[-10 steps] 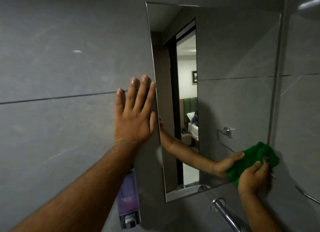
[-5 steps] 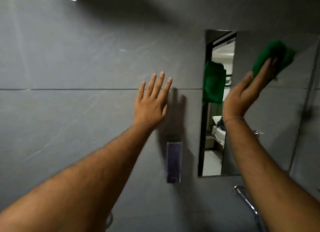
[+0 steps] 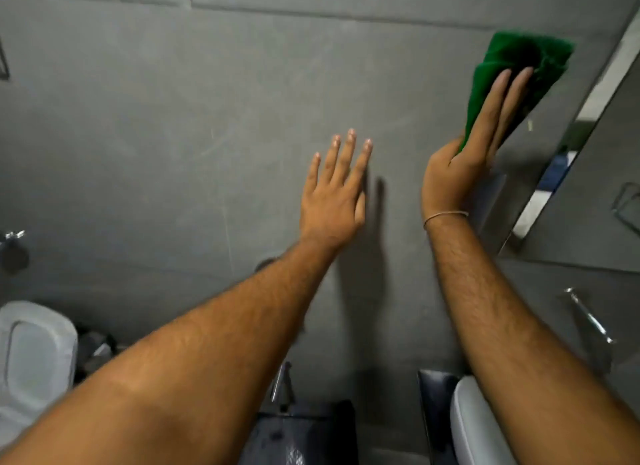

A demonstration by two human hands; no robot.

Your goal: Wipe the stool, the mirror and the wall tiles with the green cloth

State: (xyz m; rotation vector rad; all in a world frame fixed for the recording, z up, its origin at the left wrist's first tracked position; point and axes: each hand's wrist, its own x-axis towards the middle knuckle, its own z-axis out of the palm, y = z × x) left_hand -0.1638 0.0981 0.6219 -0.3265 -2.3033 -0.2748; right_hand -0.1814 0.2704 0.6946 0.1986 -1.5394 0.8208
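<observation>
My right hand (image 3: 464,159) presses the folded green cloth (image 3: 519,62) flat against the grey wall tiles (image 3: 173,118), just left of the mirror (image 3: 595,152). The mirror runs along the right edge and looks tilted in this view. My left hand (image 3: 334,194) rests open on the tiles, fingers spread, to the left of the right hand and lower than the cloth. Part of a dark stool (image 3: 304,433) shows at the bottom, between my forearms.
A white toilet (image 3: 31,357) sits at lower left. A white basin (image 3: 481,426) lies at bottom right under my right forearm, with a chrome tap (image 3: 588,315) on the wall above it. A chrome fitting (image 3: 12,237) is on the far left wall.
My right hand has carried the green cloth off the mirror and onto the wall tiles to its left. The view has swung left and down, bringing the toilet and stool into sight.
</observation>
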